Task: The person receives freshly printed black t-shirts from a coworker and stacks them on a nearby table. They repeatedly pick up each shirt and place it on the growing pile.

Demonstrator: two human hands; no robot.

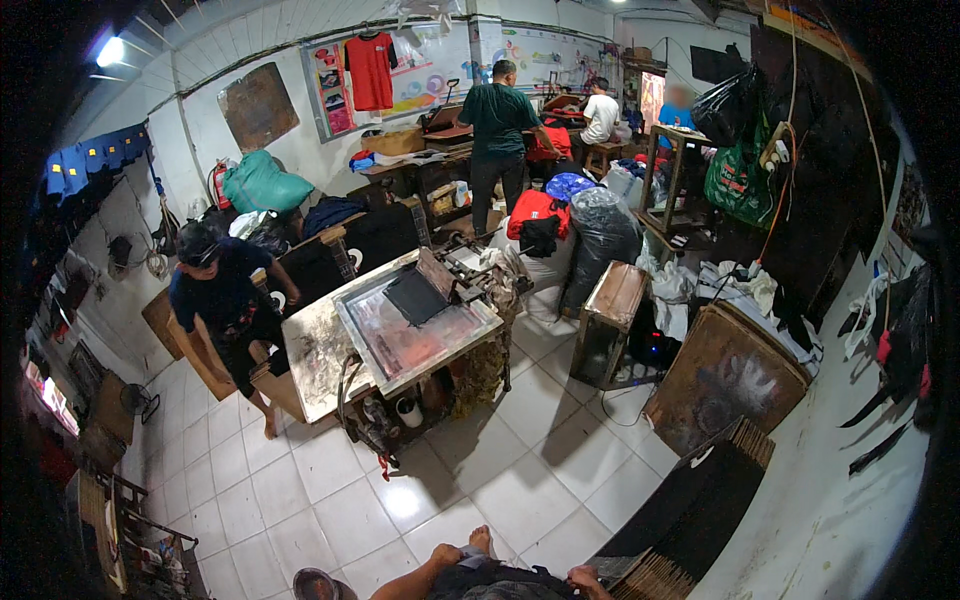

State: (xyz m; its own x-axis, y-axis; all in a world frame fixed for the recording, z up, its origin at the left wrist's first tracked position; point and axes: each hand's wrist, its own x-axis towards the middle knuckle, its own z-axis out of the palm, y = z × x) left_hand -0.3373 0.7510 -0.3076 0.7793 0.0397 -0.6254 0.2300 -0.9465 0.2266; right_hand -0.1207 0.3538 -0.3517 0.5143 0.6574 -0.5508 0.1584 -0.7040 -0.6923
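Observation:
At the lower edge, my left hand (447, 553) rests by my left knee, with my bare foot (480, 540) just beyond it. My right hand (582, 575) lies at the right side of my lap, beside a grey cloth-like thing (615, 567). Both hands are small here, and their fingers do not show clearly enough to tell open from closed. Dark clothing (500, 582) covers my lap. To the left of my left arm stands a round bucket (318, 585). Right of my right hand is a row of dark upright boards (655, 578) with brown edges.
Ahead stands a work table (312, 350) bearing a framed printing screen (415, 325) with a black panel (417, 297). A co-worker (225, 300) bends at its left. Another person (497, 125) stands farther back. A stained brown board (730, 380) leans at right.

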